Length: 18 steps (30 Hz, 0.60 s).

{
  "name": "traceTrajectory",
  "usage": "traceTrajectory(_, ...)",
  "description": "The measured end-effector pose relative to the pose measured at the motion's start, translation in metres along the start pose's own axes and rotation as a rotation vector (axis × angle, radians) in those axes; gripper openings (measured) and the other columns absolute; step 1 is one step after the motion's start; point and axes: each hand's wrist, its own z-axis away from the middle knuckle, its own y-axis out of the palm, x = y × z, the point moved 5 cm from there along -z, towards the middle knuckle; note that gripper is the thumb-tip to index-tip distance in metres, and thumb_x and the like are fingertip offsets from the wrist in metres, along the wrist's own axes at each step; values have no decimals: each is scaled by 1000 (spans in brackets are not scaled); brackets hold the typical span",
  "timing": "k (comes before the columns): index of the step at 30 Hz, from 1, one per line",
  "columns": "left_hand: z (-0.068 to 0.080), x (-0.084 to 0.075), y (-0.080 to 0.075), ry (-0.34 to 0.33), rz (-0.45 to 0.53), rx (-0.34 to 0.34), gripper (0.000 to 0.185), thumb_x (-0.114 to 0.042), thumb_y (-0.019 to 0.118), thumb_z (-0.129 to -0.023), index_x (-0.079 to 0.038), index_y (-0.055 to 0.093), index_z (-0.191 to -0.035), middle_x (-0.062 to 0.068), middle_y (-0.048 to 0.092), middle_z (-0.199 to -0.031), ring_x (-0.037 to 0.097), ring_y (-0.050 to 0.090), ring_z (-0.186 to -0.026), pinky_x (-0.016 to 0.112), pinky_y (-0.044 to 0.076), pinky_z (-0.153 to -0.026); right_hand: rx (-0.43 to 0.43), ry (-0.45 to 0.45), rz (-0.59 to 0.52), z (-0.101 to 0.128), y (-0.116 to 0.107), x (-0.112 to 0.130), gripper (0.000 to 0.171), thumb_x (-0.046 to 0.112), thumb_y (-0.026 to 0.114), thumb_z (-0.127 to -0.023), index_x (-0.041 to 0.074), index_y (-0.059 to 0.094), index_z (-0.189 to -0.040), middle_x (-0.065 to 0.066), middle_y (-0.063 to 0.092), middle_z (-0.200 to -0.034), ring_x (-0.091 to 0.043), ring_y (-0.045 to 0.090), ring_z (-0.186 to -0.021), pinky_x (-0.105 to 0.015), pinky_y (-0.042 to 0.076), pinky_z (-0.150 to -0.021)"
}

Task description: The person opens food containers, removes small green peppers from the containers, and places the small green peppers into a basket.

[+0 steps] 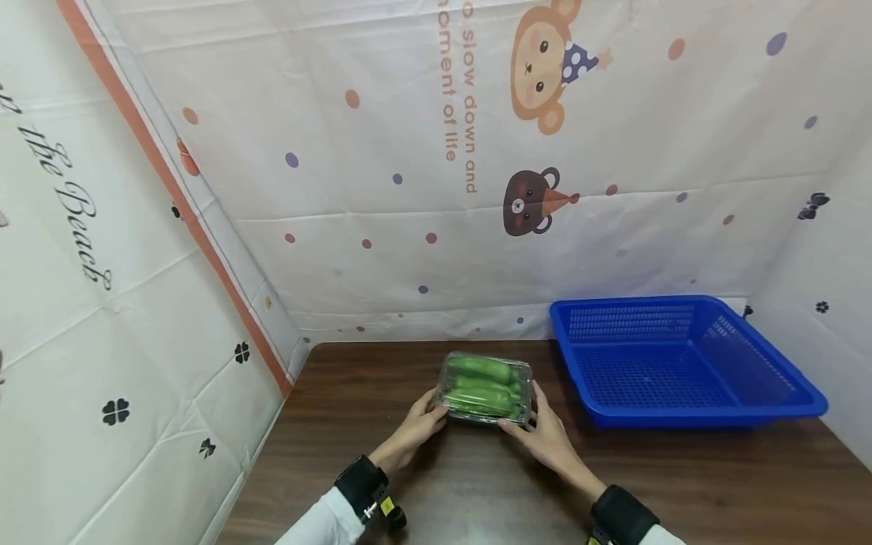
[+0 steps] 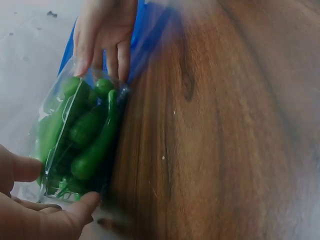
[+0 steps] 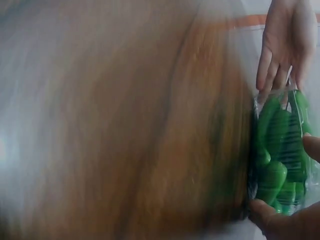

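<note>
A clear plastic box of green peppers [image 1: 482, 387] is between the two hands over the table, its lid side up. The left hand [image 1: 417, 425] grips its left end, thumb near the front corner. At the opposite end, the right hand [image 1: 545, 435] holds on with its thumb at the front edge and fingers along the side. Through the plastic in the left wrist view, several smooth green peppers [image 2: 92, 132] show, one long and curved. The right wrist view also shows the box's peppers [image 3: 280, 145] close up, with thumb and fingers at the near end.
A blue plastic basket [image 1: 674, 416] with perforated walls stands at the right of the brown wooden table [image 1: 327, 454]. Behind the table hangs a white printed cloth [image 1: 409, 151], and another white cloth [image 1: 136, 341] covers the left side.
</note>
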Motion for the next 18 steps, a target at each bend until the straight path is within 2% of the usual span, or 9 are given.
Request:
traceTrajectory(3, -1, 1, 5, -3, 6, 34, 67, -18, 47, -109, 4, 11, -162, 35, 18, -164, 49, 27, -151, 56, 39, -120, -69, -154, 138, 4, -10, 4, 93, 28, 78, -90, -6, 26, -158, -34, 32, -160, -51, 40, -143, -62, 45, -111)
traceTrajectory(5, 4, 1, -2, -17, 2, 25, 68, -16, 46, -109, 3, 9, -162, 35, 15, -165, 49, 25, -151, 57, 38, -120, -123, -280, 225, 4, -10, 11, 82, 25, 80, -88, -7, 40, -152, -33, 39, -156, -51, 43, -141, -63, 46, -109)
traceTrajectory(8, 6, 1, -7, -36, 17, 21, 69, -15, 46, -109, 2, 6, -163, 34, 10, -166, 49, 23, -152, 57, 36, -122, -210, -449, 308, 6, -12, 19, 60, 16, 85, -83, -5, 60, -133, -29, 56, -142, -45, 59, -127, -57, 55, -99)
traceTrajectory(10, 5, 0, -6, -45, 38, 24, 70, -14, 45, -108, 1, 5, -163, 34, 8, -167, 48, 21, -153, 56, 34, -123, -252, -546, 343, 7, -16, 22, 45, 9, 87, -78, -2, 67, -117, -25, 66, -128, -37, 67, -115, -51, 60, -89)
traceTrajectory(14, 1, -1, -1, -44, 71, 34, 70, -11, 44, -108, 0, 3, -163, 33, 6, -167, 47, 18, -154, 55, 32, -124, -249, -694, 439, 8, -26, 23, 28, 2, 88, -75, 6, 68, -95, -18, 72, -111, -29, 73, -99, -41, 63, -76)
traceTrajectory(18, -1, -1, 5, -51, 85, 47, 71, -10, 43, -107, 0, 1, -163, 32, 5, -168, 47, 17, -154, 56, 30, -125, -194, -826, 554, 8, -34, 23, 20, 2, 85, -77, 7, 71, -89, -17, 74, -105, -25, 75, -91, -35, 64, -72)
